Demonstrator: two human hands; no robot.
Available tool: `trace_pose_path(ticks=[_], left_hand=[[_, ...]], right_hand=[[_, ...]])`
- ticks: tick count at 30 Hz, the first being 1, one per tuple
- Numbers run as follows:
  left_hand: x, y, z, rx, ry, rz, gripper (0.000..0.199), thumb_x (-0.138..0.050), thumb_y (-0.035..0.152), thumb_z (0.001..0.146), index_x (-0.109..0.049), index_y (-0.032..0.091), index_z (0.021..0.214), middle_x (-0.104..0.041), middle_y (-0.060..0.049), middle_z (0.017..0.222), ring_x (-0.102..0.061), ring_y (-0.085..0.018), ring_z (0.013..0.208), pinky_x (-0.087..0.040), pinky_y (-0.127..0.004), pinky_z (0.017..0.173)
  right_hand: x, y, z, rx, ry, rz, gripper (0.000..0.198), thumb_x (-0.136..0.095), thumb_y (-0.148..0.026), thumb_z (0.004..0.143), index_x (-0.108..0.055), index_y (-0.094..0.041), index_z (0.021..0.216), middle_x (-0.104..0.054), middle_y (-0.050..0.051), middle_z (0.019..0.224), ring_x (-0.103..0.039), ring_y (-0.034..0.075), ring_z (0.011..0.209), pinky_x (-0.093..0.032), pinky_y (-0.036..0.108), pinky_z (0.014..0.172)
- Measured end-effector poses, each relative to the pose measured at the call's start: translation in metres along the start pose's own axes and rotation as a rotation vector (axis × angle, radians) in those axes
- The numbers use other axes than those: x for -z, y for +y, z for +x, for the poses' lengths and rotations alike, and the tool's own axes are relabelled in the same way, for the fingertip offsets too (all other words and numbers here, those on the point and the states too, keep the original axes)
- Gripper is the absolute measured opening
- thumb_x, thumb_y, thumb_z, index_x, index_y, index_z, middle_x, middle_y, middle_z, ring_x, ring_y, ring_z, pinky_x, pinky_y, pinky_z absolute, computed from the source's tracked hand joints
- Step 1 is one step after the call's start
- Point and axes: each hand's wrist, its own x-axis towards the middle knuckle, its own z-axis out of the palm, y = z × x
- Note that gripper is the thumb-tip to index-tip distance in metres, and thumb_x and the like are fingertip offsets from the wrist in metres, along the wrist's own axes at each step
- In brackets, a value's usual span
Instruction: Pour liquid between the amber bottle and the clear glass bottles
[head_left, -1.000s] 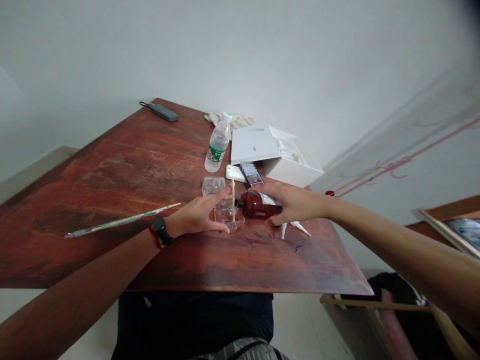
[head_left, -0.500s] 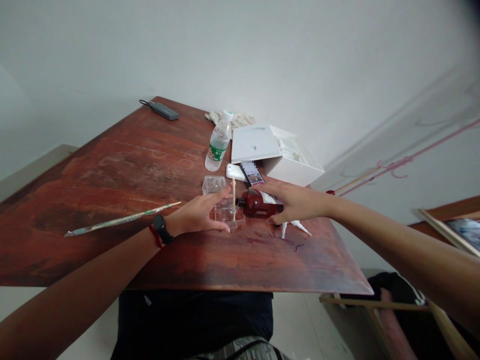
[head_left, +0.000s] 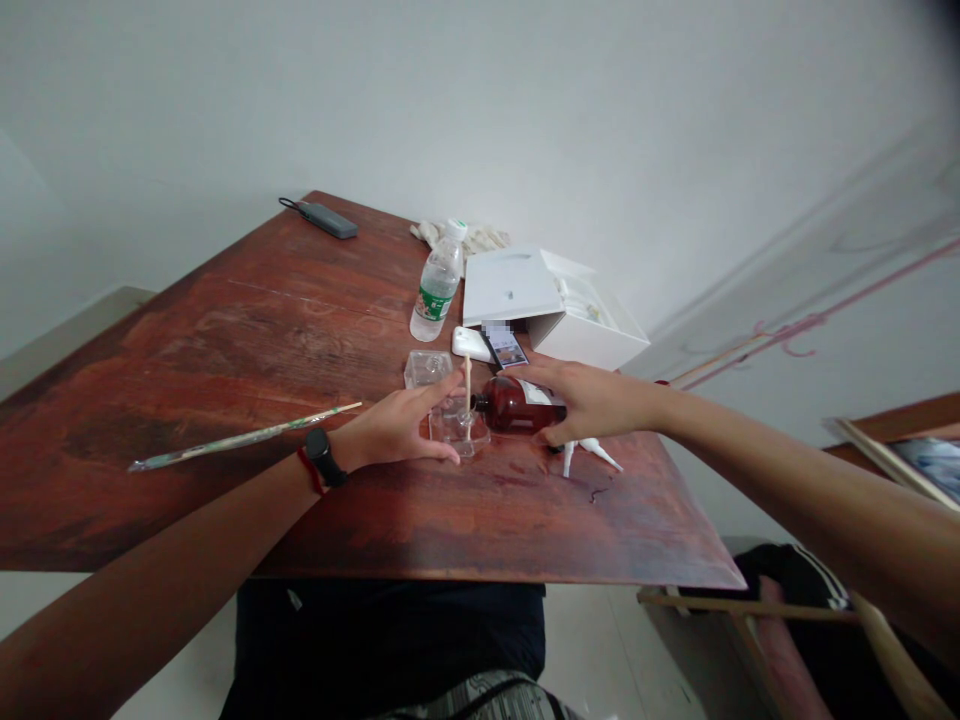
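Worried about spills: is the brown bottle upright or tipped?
Tipped: the brown bottle is sideways in the right hand, its neck toward the left hand.

The single view looks from the person's head, above the near edge of the wooden table, facing forward and down across its top to the pale wall. It is near enough that the left hand and right hand sit mid-view, with dark clothing and floor along the bottom.
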Motion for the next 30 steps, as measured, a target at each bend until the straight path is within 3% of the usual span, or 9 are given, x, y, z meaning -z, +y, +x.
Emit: trace_pose_path(ticks=[8,18,30], left_hand=[[0.000,-0.001,0.000,-0.015,-0.007,-0.023,0.122,-0.095,0.044,0.076,-0.019,0.029,0.170,-0.058,-0.015,0.158,-0.061,-0.033,0.142,-0.045,-0.045,0.122],[0.000,-0.002,0.000,-0.025,0.011,0.013,0.122,-0.095,0.046,0.076,-0.019,0.027,0.170,-0.059,-0.015,0.157,-0.062,-0.034,0.141,-0.046,-0.045,0.121],[-0.002,-0.005,0.000,-0.035,0.023,0.007,0.122,-0.095,0.044,0.076,-0.020,0.027,0.170,-0.064,-0.015,0.152,-0.066,-0.033,0.136,-0.049,-0.045,0.118]], right_hand=[[0.003,-0.002,0.001,-0.006,-0.019,-0.004,0.085,-0.079,-0.025,0.072,-0.054,-0.025,0.153,-0.067,0.011,0.145,-0.066,0.038,0.123,-0.053,0.051,0.105],[0.009,-0.012,0.005,0.014,-0.020,0.001,0.073,-0.076,-0.021,0.072,-0.061,-0.020,0.144,-0.071,0.012,0.137,-0.068,0.037,0.119,-0.054,0.049,0.103],[0.012,-0.011,0.006,0.030,-0.029,-0.057,0.075,-0.076,-0.020,0.072,-0.060,-0.018,0.145,-0.070,0.014,0.136,-0.068,0.035,0.117,-0.054,0.048,0.102]])
